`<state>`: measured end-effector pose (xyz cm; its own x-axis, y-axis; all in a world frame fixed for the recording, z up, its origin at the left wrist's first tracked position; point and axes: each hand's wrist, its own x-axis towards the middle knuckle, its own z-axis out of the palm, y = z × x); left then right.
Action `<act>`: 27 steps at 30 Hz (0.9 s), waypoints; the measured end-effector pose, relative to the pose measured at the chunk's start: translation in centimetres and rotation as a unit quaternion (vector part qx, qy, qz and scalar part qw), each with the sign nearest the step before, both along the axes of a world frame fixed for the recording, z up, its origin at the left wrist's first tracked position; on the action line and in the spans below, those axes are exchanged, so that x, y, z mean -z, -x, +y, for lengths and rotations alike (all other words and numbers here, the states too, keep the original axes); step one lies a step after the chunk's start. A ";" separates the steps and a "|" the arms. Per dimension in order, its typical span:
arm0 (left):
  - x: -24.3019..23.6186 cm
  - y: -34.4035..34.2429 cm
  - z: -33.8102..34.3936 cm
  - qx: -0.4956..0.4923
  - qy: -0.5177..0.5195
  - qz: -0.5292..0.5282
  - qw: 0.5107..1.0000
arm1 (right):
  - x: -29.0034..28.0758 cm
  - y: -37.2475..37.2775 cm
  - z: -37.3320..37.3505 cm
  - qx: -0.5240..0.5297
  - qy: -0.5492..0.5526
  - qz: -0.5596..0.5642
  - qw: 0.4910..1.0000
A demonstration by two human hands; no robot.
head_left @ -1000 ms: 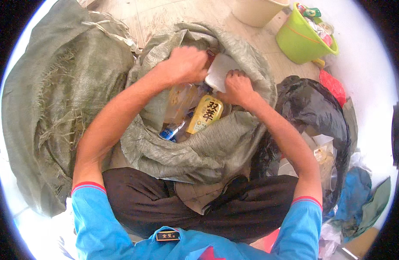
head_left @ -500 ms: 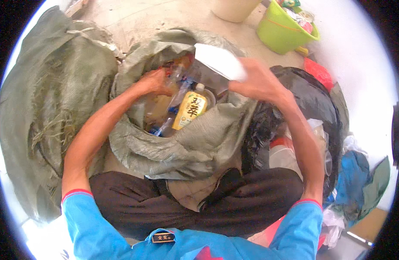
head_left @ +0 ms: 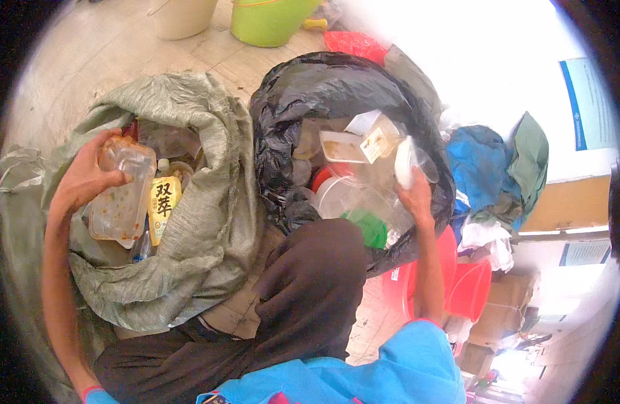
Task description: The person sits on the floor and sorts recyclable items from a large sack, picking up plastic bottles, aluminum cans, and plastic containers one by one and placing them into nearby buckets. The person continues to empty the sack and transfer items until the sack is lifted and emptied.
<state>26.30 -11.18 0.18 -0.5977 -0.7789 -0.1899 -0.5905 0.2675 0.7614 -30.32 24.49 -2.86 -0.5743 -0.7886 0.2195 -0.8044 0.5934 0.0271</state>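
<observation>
My left hand (head_left: 88,176) pinches a clear plastic food container (head_left: 123,195) with orange-red stains, over the mouth of a grey-green woven sack (head_left: 182,286). Beside that container, inside the sack, stands a yellow-labelled bottle (head_left: 160,210). At the right side of an opened black plastic bag (head_left: 323,74), my right hand (head_left: 416,196) grips a white container (head_left: 405,163) by its lower end. In the black bag lie a stained white tray (head_left: 343,146), several clear tubs (head_left: 340,196) and a green piece (head_left: 367,227).
A green bucket (head_left: 269,23) and a cream bucket (head_left: 182,17) stand on the floor at the top. Red buckets (head_left: 470,289) are behind my right arm. Blue cloth or plastic (head_left: 478,158) lies right of the black bag. My bent knee (head_left: 316,256) is between the two bags.
The view has swung to the right. My right hand has carried the white container from over the woven sack to the black bag. My left hand now holds up the clear container.
</observation>
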 end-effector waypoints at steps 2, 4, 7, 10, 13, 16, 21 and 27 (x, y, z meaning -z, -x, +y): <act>-3.0 0.4 0.9 -0.018 -0.066 0.022 0.997 | 0.9 -2.2 -1.7 0.079 -0.125 -0.092 0.985; -3.1 -0.2 0.3 -0.014 -0.039 0.115 0.993 | 2.3 -1.8 -2.5 0.055 -0.135 -0.065 0.987; -5.3 1.2 1.5 -0.004 0.016 0.192 0.981 | 4.3 -0.2 -2.4 0.020 -0.178 -0.053 0.982; -6.1 4.2 3.8 0.051 0.163 0.194 0.966 | 3.3 -0.9 -2.1 0.060 -0.144 -0.070 0.985; -7.1 6.3 6.0 0.164 0.298 0.137 0.930 | 1.9 -4.1 -3.4 -0.002 -0.101 -0.068 0.993; -7.0 8.6 8.1 0.287 0.424 0.059 0.857 | 2.5 -4.8 -4.1 -0.079 0.031 -0.094 0.992; -5.9 13.6 10.3 0.344 0.550 0.136 0.749 | 1.8 -7.2 -7.2 -0.129 0.169 -0.205 0.956; -4.4 23.2 12.4 0.423 0.525 0.223 0.704 | -0.3 -8.1 -6.8 -0.025 0.318 -0.503 0.803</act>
<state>3.08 1.20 4.55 -0.7496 0.3205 0.5791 0.3537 0.9335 -0.0588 -22.20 17.64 -2.56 -0.6837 -0.7291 0.0320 -0.2530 0.1957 -0.9475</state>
